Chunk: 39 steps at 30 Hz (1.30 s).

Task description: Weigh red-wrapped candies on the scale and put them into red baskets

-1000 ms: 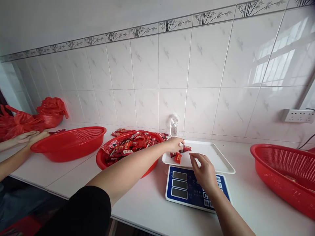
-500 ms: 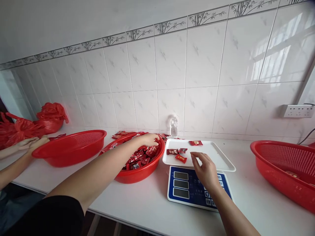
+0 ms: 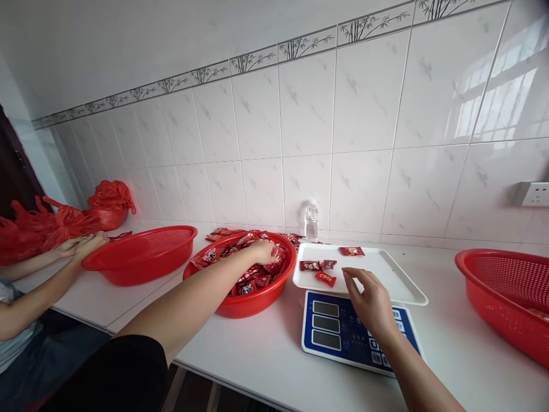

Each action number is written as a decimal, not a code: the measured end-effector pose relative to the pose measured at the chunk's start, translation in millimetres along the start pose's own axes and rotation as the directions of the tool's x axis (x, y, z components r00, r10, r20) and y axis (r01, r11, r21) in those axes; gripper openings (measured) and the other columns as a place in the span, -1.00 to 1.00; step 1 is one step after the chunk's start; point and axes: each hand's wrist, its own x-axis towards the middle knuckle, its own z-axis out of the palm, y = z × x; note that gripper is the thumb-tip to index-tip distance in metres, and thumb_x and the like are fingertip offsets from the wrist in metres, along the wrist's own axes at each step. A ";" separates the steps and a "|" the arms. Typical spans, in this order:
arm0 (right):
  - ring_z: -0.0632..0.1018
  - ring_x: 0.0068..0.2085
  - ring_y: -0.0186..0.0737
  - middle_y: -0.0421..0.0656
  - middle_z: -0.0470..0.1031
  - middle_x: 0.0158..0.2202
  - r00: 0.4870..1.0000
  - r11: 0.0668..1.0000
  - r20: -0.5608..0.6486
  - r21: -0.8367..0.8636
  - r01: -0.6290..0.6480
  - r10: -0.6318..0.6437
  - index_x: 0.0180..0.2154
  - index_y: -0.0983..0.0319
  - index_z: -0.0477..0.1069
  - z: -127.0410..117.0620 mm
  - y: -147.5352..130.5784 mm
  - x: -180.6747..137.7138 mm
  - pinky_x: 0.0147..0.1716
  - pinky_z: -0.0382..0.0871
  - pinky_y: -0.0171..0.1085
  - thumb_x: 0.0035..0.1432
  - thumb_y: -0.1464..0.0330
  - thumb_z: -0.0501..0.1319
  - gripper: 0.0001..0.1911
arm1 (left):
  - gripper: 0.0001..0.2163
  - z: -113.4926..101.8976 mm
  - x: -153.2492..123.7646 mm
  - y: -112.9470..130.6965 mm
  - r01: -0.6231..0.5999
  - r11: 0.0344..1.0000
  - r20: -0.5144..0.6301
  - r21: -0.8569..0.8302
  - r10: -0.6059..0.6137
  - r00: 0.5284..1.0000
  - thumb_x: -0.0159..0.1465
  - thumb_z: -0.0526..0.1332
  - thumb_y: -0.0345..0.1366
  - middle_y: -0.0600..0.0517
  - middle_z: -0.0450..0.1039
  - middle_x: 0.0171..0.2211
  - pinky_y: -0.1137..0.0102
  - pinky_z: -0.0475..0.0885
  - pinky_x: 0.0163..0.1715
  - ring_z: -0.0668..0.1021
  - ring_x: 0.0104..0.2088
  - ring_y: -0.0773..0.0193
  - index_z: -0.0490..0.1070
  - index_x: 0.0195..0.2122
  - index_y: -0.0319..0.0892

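My left hand (image 3: 262, 252) is down in a red plastic basket (image 3: 246, 307) heaped with small red wrapped packets (image 3: 253, 280). Its fingers are curled among the packets, and the fingertips are partly hidden, so what they grip cannot be made out. Over the near edge of a white tray (image 3: 394, 280) hovers my right hand (image 3: 371, 297), thumb and forefinger brought together with nothing visible between them. On the tray lie several packets, among them a bright red one (image 3: 326, 278) and another (image 3: 351, 251) near the back. A blue-and-white digital scale (image 3: 343, 357) sits below the tray.
Another red basket (image 3: 141, 269) stands left, near a co-worker's hands (image 3: 88, 246) and red plastic bags (image 3: 109, 203). A third red basket (image 3: 493, 303) is at right. A clear bottle (image 3: 311, 220) stands by the tiled wall, with more packets (image 3: 223, 233) behind the middle basket.
My left hand has lowered from above the basket's right side into the packets. The right hand keeps nearly the same pose over the tray. The whole view has shifted slightly left.
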 end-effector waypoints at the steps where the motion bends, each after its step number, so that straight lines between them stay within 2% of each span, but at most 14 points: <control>1: 0.53 -0.21 -0.06 -0.06 0.56 -0.22 1.000 1.000 0.000 0.000 0.003 -0.003 -0.20 0.17 0.48 0.0 -0.1 0.0 -0.34 0.40 -0.17 0.28 0.18 0.01 -0.68 | -0.68 2.5 0.9 2.5 0.008 1.000 -0.025 -0.002 -0.008 1.000 0.02 0.31 -0.11 -0.23 0.41 -0.01 0.22 0.28 -0.02 0.40 0.05 -0.13 0.40 -0.26 -0.19; 3: 0.53 -0.21 -0.07 -0.06 0.56 -0.22 1.000 1.000 -0.001 0.002 0.010 -0.010 -0.19 0.18 0.48 -0.1 -0.5 0.1 -0.35 0.40 -0.17 0.29 0.18 0.01 -0.67 | -0.69 6.2 2.2 6.4 0.010 1.000 -0.076 -0.014 -0.011 0.997 0.01 0.33 -0.14 -0.23 0.40 0.00 0.22 0.26 0.00 0.37 0.07 -0.12 0.38 -0.29 -0.19; 5: 0.53 -0.21 -0.07 -0.06 0.56 -0.22 1.000 1.000 -0.002 0.004 0.014 -0.014 -0.19 0.18 0.48 -0.4 -0.8 0.3 -0.35 0.40 -0.18 0.29 0.19 0.01 -0.67 | -0.74 8.1 2.7 8.6 -0.006 0.999 -0.120 -0.037 0.002 0.993 0.01 0.33 -0.20 -0.17 0.43 -0.06 0.28 0.29 -0.05 0.42 0.01 -0.04 0.36 -0.32 -0.18; 8: 0.53 -0.21 -0.09 -0.08 0.56 -0.22 1.000 1.000 0.000 0.005 0.009 -0.009 -0.19 0.17 0.48 -0.8 -0.7 0.7 -0.36 0.39 -0.19 0.28 0.19 0.01 -0.68 | -0.83 8.3 3.7 9.9 -0.032 0.995 -0.162 -0.091 0.017 0.987 0.05 0.29 -0.27 -0.01 0.48 -0.27 0.40 0.33 -0.26 0.50 -0.21 0.15 0.33 -0.37 -0.15; 11: 0.53 -0.20 -0.09 -0.08 0.55 -0.21 1.000 1.000 0.000 0.007 0.003 -0.003 -0.19 0.17 0.47 -0.4 0.0 0.9 -0.35 0.39 -0.19 0.28 0.20 0.02 -0.69 | -0.89 3.9 6.2 12.6 -0.035 0.988 -0.209 -0.148 0.003 0.978 0.08 0.23 -0.34 0.08 0.44 -0.39 0.46 0.29 -0.41 0.48 -0.37 0.26 0.30 -0.38 -0.13; 15: 0.53 -0.20 -0.09 -0.07 0.55 -0.22 1.000 1.000 -0.016 0.014 0.013 -0.013 -0.19 0.18 0.47 0.5 0.5 1.6 -0.33 0.40 -0.18 0.28 0.21 0.01 -0.70 | -0.94 -12.2 10.6 27.6 -0.052 0.977 -0.302 -0.205 -0.013 0.953 0.16 0.16 -0.34 0.08 0.41 -0.41 0.45 0.26 -0.44 0.45 -0.40 0.28 0.29 -0.34 -0.13; 19: 0.53 -0.21 -0.09 -0.07 0.56 -0.23 1.000 1.000 -0.027 0.025 0.017 -0.016 -0.20 0.18 0.48 0.0 -1.1 3.0 -0.33 0.40 -0.18 0.28 0.22 0.01 -0.70 | -0.92 -24.0 13.8 58.7 -0.167 0.957 -0.350 -0.239 0.076 0.934 0.20 0.12 -0.34 0.08 0.43 -0.34 0.44 0.28 -0.37 0.46 -0.33 0.27 0.30 -0.27 -0.13; 22: 0.53 -0.20 -0.10 -0.08 0.56 -0.23 0.999 0.999 -0.037 0.046 0.000 0.002 -0.20 0.18 0.48 -1.4 -3.4 4.0 -0.34 0.40 -0.19 0.27 0.22 0.03 -0.71 | -0.90 -20.4 17.8 85.6 -0.275 0.927 -0.303 -0.255 0.194 0.933 0.19 0.19 -0.28 0.10 0.47 -0.27 0.47 0.31 -0.30 0.49 -0.25 0.27 0.33 -0.27 -0.11; 25: 0.53 -0.20 -0.10 -0.07 0.56 -0.24 0.997 0.996 -0.071 0.085 -0.026 0.032 -0.22 0.18 0.48 -3.5 -5.5 5.3 -0.35 0.40 -0.20 0.27 0.21 0.04 -0.72 | -0.67 -11.7 26.4 111.9 -0.363 0.884 -0.162 -0.294 0.328 0.931 0.11 0.28 -0.06 0.05 0.47 -0.12 0.44 0.34 -0.21 0.49 -0.12 0.20 0.36 -0.17 -0.10; 28: 0.53 -0.19 -0.09 -0.06 0.55 -0.24 0.984 0.985 -0.151 0.154 -0.074 0.097 -0.24 0.19 0.48 -7.0 -6.6 7.2 -0.36 0.40 -0.23 0.26 0.20 0.06 -0.72 | -0.53 -3.6 41.5 139.2 -0.426 0.844 -0.065 -0.326 0.429 0.901 0.19 0.14 0.08 -0.06 0.38 0.06 0.34 0.33 -0.06 0.43 0.02 0.12 0.30 0.01 -0.11; 32: 0.54 -0.22 -0.13 -0.08 0.55 -0.25 0.945 0.961 -0.257 0.236 -0.142 0.203 -0.22 0.19 0.47 -12.5 -6.3 10.9 -0.35 0.40 -0.26 0.24 0.18 0.09 -0.73 | -0.53 7.4 67.5 174.1 -0.460 0.844 -0.011 -0.275 0.476 0.880 0.26 0.05 0.05 -0.14 0.30 0.14 0.22 0.27 0.05 0.35 0.13 0.04 0.27 0.06 -0.14; 36: 0.54 -0.22 -0.13 -0.07 0.55 -0.24 0.938 0.954 -0.258 0.250 -0.167 0.231 -0.22 0.19 0.48 -15.7 -5.1 14.4 -0.45 0.38 -0.31 0.24 0.17 0.09 -0.71 | -0.49 17.6 87.7 194.4 -0.472 0.848 0.046 -0.243 0.496 0.867 0.25 0.04 0.06 -0.19 0.16 0.23 0.12 0.15 0.13 0.18 0.24 -0.03 0.25 0.11 -0.16; 39: 0.54 -0.25 -0.13 -0.06 0.55 -0.25 0.941 0.950 -0.239 0.258 -0.177 0.240 -0.21 0.19 0.48 -16.5 -4.8 15.8 -0.53 0.34 -0.33 0.23 0.17 0.09 -0.70 | -0.52 18.9 92.2 195.9 -0.480 0.841 0.058 -0.248 0.508 0.860 0.24 0.04 0.07 -0.17 0.28 0.16 0.16 0.25 0.06 0.32 0.15 -0.02 0.34 0.03 -0.15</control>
